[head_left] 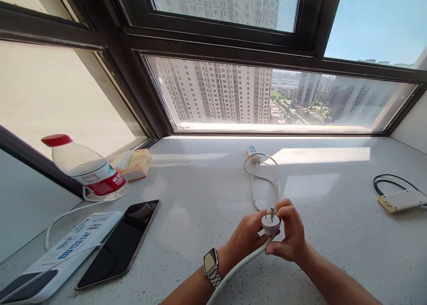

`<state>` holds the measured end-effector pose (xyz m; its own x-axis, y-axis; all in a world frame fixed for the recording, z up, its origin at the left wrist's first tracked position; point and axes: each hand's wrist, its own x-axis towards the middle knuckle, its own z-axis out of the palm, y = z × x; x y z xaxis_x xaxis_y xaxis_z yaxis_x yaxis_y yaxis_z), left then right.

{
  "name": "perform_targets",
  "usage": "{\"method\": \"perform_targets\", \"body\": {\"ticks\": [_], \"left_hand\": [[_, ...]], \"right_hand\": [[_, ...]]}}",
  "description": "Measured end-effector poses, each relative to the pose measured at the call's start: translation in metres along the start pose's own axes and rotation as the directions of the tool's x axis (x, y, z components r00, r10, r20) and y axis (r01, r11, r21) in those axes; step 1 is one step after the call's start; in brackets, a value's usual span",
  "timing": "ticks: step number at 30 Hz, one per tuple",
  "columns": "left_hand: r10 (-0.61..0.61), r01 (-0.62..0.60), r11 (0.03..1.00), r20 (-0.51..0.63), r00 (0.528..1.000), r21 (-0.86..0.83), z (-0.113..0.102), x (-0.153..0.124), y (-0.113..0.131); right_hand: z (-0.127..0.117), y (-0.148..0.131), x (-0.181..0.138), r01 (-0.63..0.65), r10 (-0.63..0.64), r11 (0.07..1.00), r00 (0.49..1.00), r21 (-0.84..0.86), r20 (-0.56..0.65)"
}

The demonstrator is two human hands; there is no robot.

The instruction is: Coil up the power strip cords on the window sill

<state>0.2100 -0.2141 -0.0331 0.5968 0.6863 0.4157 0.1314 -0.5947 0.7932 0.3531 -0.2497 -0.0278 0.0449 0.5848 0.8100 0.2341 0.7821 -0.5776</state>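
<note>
A white plug [270, 225] with metal prongs faces up and away between my two hands. My left hand [245, 233], with a metal-band watch [211, 262] on its wrist, is closed on the plug's left side. My right hand [291, 233] curls around its right side, thumb low near the cable and fingers by the prongs. A thick white cable [238, 266] runs from the plug down past my left wrist. Beyond my hands, a thinner looped white cord [278, 180] leads to a small white power strip [254, 155]; its near end is hidden behind my fingers.
Left on the speckled white sill [200, 180] are a red-capped bottle [90, 171], a tissue pack [133, 164], a dark tablet [122, 242] and a printed white box [66, 254]. A white device with a black cable [402, 200] lies right. Dark-framed windows [233, 51] rise behind.
</note>
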Motion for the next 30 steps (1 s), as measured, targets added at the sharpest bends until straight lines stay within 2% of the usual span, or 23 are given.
{"method": "perform_targets", "body": {"ticks": [4, 9, 12, 17, 20, 22, 24, 25, 26, 28, 29, 30], "left_hand": [[-0.061, 0.060, 0.998, -0.035, 0.997, -0.035, 0.001, 0.001, 0.007], [0.030, -0.029, 1.000, 0.025, 0.999, -0.011, 0.003, 0.002, 0.010], [0.075, -0.075, 0.996, 0.013, 0.997, 0.039, 0.004, 0.002, 0.004], [0.154, -0.152, 0.984, -0.019, 0.988, 0.092, -0.007, 0.009, 0.006], [0.201, -0.199, 0.980, -0.086, 0.976, 0.033, -0.020, 0.019, 0.021], [0.221, -0.235, 0.971, -0.209, 0.953, -0.046, -0.031, 0.029, 0.037], [0.229, -0.304, 0.943, -0.396, 0.889, -0.136, -0.044, 0.041, 0.058], [0.227, -0.355, 0.919, -0.506, 0.832, -0.173, -0.051, 0.047, 0.069], [0.207, -0.409, 0.889, -0.619, 0.758, -0.203, -0.059, 0.053, 0.082], [0.140, -0.526, 0.818, -0.808, 0.572, -0.231, -0.075, 0.063, 0.104], [0.076, -0.552, 0.795, -0.861, 0.503, -0.252, -0.083, 0.066, 0.114], [0.011, -0.560, 0.780, -0.888, 0.461, -0.281, -0.091, 0.068, 0.121]], "right_hand": [[0.006, 0.006, -0.006, -0.096, 0.096, 0.995, 0.995, -0.025, 0.016], [0.010, 0.015, -0.014, -0.127, 0.128, 0.992, 0.991, -0.023, 0.047], [0.008, 0.020, -0.014, -0.121, 0.119, 0.993, 0.991, 0.012, 0.068], [-0.006, 0.030, -0.003, -0.079, 0.069, 0.997, 0.957, 0.023, 0.283], [-0.013, 0.037, 0.003, -0.131, 0.145, 0.989, 0.917, -0.062, 0.371], [-0.015, 0.043, 0.005, -0.196, 0.233, 0.972, 0.891, -0.132, 0.389], [-0.017, 0.047, 0.006, -0.254, 0.317, 0.946, 0.861, -0.204, 0.398], [-0.017, 0.049, 0.006, -0.277, 0.357, 0.929, 0.843, -0.244, 0.402], [-0.018, 0.050, 0.006, -0.289, 0.388, 0.914, 0.827, -0.283, 0.408], [-0.019, 0.052, 0.006, -0.275, 0.413, 0.895, 0.810, -0.352, 0.417], [-0.020, 0.053, 0.007, -0.250, 0.405, 0.891, 0.814, -0.379, 0.416], [-0.022, 0.054, 0.007, -0.220, 0.387, 0.891, 0.823, -0.396, 0.415]]}}
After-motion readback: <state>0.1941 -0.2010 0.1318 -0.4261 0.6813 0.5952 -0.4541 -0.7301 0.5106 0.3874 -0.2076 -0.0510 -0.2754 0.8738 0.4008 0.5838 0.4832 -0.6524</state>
